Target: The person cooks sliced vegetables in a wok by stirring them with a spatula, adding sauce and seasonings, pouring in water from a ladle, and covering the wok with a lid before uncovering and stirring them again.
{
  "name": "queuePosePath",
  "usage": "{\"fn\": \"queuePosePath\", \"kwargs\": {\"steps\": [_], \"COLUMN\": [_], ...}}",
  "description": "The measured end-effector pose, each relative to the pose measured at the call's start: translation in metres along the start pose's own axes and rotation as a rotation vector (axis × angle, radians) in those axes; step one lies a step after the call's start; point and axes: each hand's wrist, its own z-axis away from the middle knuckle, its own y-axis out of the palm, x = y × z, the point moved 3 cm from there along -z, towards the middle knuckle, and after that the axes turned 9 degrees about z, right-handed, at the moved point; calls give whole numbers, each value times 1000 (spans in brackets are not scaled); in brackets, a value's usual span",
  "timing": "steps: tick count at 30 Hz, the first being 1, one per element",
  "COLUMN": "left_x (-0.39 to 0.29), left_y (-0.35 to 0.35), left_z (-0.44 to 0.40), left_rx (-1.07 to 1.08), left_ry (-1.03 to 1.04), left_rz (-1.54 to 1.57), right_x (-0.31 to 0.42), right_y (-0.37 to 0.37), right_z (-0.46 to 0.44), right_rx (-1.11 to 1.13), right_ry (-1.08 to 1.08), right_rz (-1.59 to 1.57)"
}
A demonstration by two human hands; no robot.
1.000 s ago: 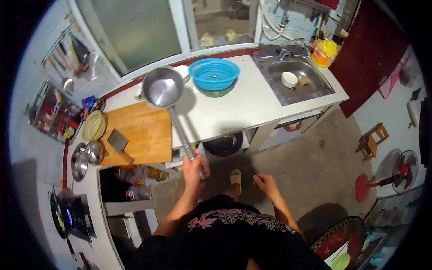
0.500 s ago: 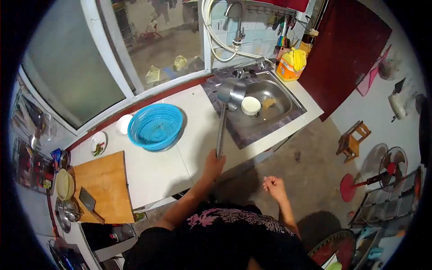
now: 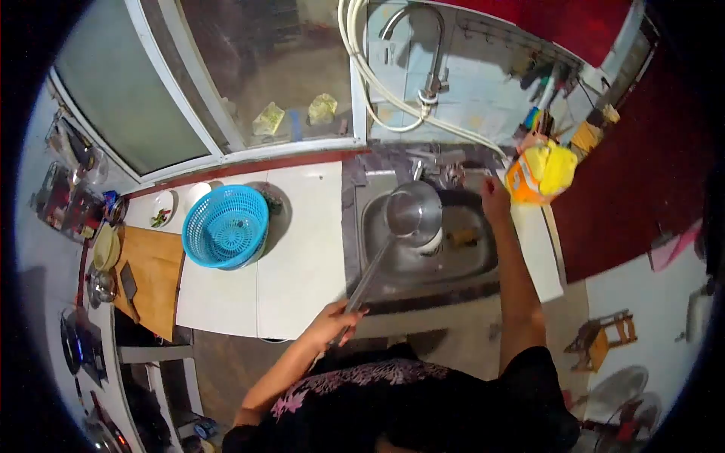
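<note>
My left hand (image 3: 336,323) is closed round the long handle of a metal water ladle (image 3: 411,214). The ladle's round bowl hangs over the sink (image 3: 393,281) and partly covers a white bowl (image 3: 432,245) lying in it. A yellowish-brown sponge (image 3: 462,238) lies in the basin to the right of the bowl. My right hand (image 3: 495,198) reaches over the sink's right rim, close to the tap fittings (image 3: 453,175) at the back. Its fingers are too small and blurred to make out, and I cannot tell whether they touch a fitting.
A tall curved faucet (image 3: 434,68) with a white hose rises behind the sink. At the right stands a yellow and orange container (image 3: 532,177). On the left are a blue basket (image 3: 226,226), a cutting board (image 3: 155,264) with a cleaver (image 3: 129,283), and a small plate (image 3: 163,209).
My view has shifted toward the sink. The ladle has moved from the sink's left edge to over the basin. My right hand has risen from beside my body to the back right of the sink.
</note>
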Motion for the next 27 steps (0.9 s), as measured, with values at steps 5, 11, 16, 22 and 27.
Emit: {"fn": "queuePosePath", "kwargs": {"steps": [5,11,16,22,27], "left_x": [-32,-89,-121,-137,-141], "left_y": [38,68,82,90,96], "left_z": [21,6,-13,-38,-48], "left_rx": [-281,-234,-147,-67,-25], "left_ry": [141,337,375,318,304], "left_rz": [41,278,402,501,583], "right_x": [38,103,106,83,92], "right_y": [26,69,88,103,81], "right_z": [-144,-261,-298,-311,-305], "right_rx": [-123,-98,37,135,98], "right_ry": [-450,-342,-243,-200,-254], "right_rz": [61,-98,12,-328,-127]}}
